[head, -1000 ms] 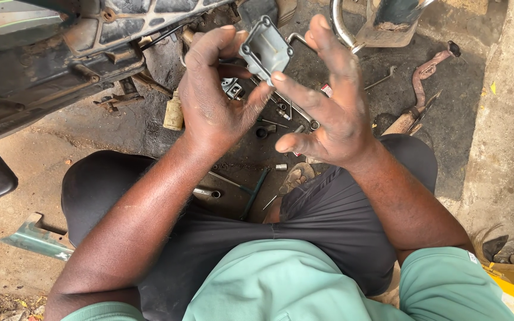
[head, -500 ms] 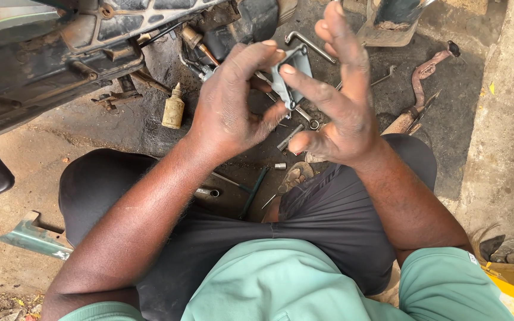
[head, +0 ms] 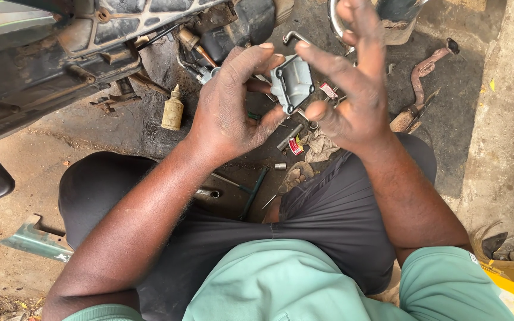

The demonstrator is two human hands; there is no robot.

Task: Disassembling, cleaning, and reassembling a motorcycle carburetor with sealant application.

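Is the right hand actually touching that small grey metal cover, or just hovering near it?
Touching. The head view shows the right hand with its forefinger along the top edge of the grey metal cover and its thumb at the lower corner; the left hand holds the opposite side.

Lit by soft, even daylight, bright without harsh shadows, only a dim patch under the dark machine (head: 90, 53) at upper left. Faintly glossy on the skin of the left hand (head: 230, 107) and right hand (head: 352, 89), with mild sheen on the small grey metal cover (head: 292, 83) between them. Sharp at centre, slightly stretched and softer toward the corners.
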